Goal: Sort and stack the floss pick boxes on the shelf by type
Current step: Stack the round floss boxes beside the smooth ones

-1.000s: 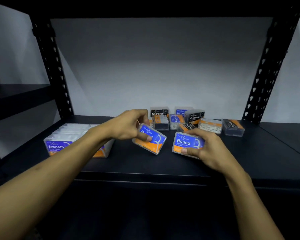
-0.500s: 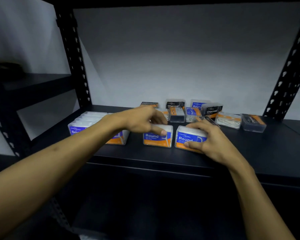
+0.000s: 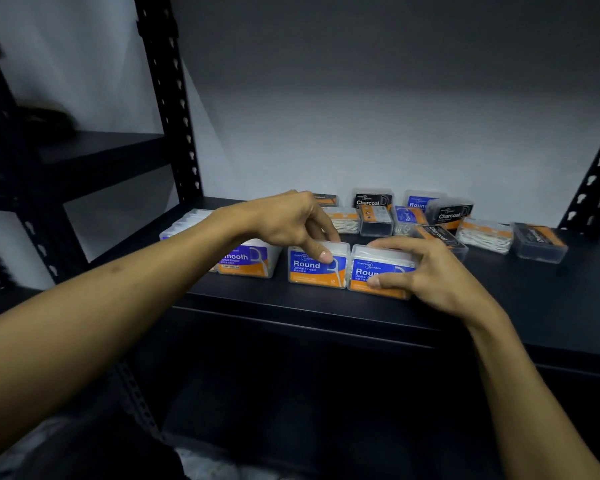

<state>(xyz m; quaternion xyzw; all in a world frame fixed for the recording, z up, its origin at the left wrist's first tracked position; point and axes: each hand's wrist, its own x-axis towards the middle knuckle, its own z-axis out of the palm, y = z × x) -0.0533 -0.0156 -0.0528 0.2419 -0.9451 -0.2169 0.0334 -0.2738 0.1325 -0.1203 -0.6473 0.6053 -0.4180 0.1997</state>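
Observation:
Two blue-and-orange "Round" floss boxes stand side by side near the front edge of the black shelf (image 3: 326, 306). My left hand (image 3: 291, 223) grips the left Round box (image 3: 312, 271) from above, thumb on its front label. My right hand (image 3: 426, 271) grips the right Round box (image 3: 371, 271), thumb across its front and fingers over its top. Left of them stands a "Smooth" box (image 3: 246, 259) at the front of a row of white-lidded boxes (image 3: 187, 223), partly hidden by my left arm.
At the back of the shelf lie several mixed boxes: Charcoal boxes (image 3: 373, 202) (image 3: 451, 214), a Round box (image 3: 420, 202), clear boxes of white picks (image 3: 485, 235) and a dark box (image 3: 539, 242) at the right. Perforated black uprights (image 3: 174, 98) (image 3: 593, 192) flank the shelf.
Both hands have set their Round boxes down upright on the shelf, side by side, and still hold them. The camera has moved closer and turned left.

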